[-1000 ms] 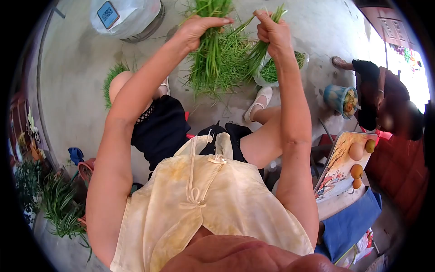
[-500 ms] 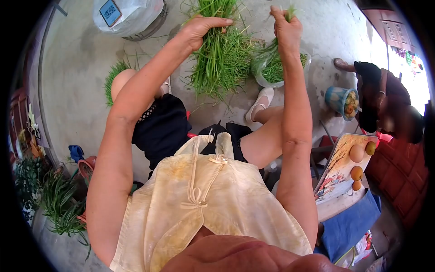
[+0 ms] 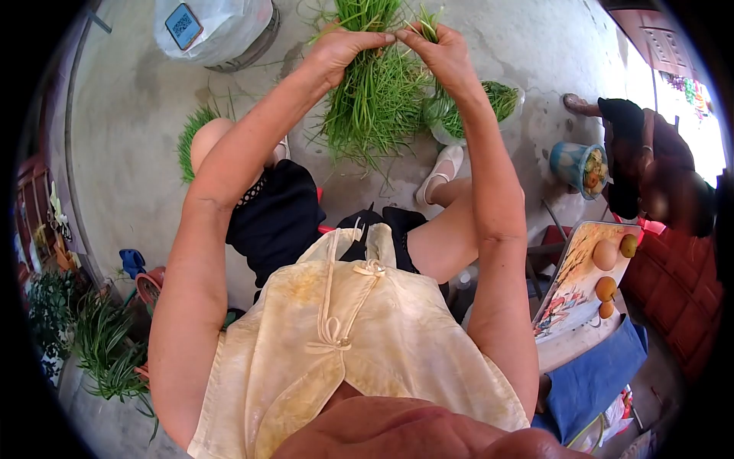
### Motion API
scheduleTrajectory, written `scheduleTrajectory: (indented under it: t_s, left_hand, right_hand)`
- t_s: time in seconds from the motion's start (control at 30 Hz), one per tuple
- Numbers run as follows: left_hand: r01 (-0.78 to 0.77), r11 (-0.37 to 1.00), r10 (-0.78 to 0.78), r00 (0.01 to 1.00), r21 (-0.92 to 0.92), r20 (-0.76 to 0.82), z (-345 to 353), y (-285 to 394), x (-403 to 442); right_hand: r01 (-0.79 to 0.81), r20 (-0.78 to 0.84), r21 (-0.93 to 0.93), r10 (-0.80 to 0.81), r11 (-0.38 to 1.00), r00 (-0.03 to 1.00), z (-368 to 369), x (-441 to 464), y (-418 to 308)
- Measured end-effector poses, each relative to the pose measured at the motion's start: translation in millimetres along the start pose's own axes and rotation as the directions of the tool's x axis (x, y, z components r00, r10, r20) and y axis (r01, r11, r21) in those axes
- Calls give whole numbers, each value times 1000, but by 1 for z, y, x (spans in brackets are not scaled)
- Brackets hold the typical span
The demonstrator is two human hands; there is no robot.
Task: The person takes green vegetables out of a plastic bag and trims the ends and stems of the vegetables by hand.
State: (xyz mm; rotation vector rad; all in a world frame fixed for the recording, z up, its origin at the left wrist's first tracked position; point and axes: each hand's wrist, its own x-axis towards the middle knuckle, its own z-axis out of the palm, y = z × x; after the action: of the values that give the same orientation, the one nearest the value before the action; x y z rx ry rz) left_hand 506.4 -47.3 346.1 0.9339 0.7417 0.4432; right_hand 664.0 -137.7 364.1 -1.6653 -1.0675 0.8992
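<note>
My left hand (image 3: 340,55) is closed round a thick bunch of long green stalks (image 3: 365,92), which hangs over a loose pile on the floor. Close beside it, my right hand (image 3: 443,55) grips a smaller bunch of green stalks (image 3: 438,107). The thumb and fingertips of the two hands meet or nearly meet at the right edge of the thick bunch. Below my right wrist sits a clear plastic bag (image 3: 516,103) with more green stalks in it.
A bin under white plastic (image 3: 222,30) carries a QR-code card (image 3: 183,27). To the right are a blue bucket of scraps (image 3: 566,164), another person (image 3: 657,153) bending down, and a tray (image 3: 573,283) with round fruits. Potted plants (image 3: 103,348) stand at the left.
My right hand has come left and slightly down, from above the plastic bag to beside my left hand, with its stalks still held. My left hand has barely moved.
</note>
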Motion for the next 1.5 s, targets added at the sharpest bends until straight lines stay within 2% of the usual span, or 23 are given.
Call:
scheduleTrajectory:
  t_s: [0.1,0.23,0.3,0.4,0.53,0.63,0.73,0.83,0.93,1.03,1.17,1.27,1.37,1.5]
  left_hand:
    - [46,999,-46,999,-10,-25,-2,-1,2]
    - [37,998,-35,998,43,-44,-6,-1,3]
    - [69,998,-69,997,5,-38,-6,1,1]
    - [107,994,-108,993,-16,-43,-4,5,-4]
    - [101,995,-101,994,-12,-30,-3,11,-8]
    - [140,988,-141,990,-60,-4,-8,9,-4]
    - [160,981,-159,987,-109,19,-12,7,0]
    - [158,978,-157,987,-132,20,-13,8,1]
    - [160,977,-156,987,-138,39,-13,8,2]
    - [191,972,-187,981,-135,45,-8,8,-1]
    - [201,965,-190,979,-171,80,-8,5,1]
    - [182,969,-171,982,-168,76,-5,8,-1]
    - [137,985,-132,990,-107,50,0,11,-6]
    - [100,994,-99,995,-45,22,-1,7,-7]
  right_hand:
    - [24,16,21,-24,1000,1000,-2,6,15]
    - [13,-1,-69,-13,998,1000,-10,6,10]
    - [-21,-22,-99,19,995,1000,-14,2,2]
    - [144,-258,-46,-151,988,954,-17,14,27]
    - [22,-500,-69,-53,997,864,-34,14,18]
    - [-20,-359,-284,-87,959,929,-41,14,15]
    - [-55,-341,-346,-71,937,937,-31,8,10]
    - [69,-318,-172,-122,983,940,-27,12,11]
    - [-60,-47,157,68,986,997,-19,4,-9]
    - [-58,5,224,58,973,998,-2,5,-1]
    - [-133,85,383,108,914,990,-2,3,-1]
    - [-151,70,357,135,922,988,-4,3,-1]
    - [-133,31,249,129,959,991,-1,3,4]
    - [-67,20,131,65,989,998,0,2,4]
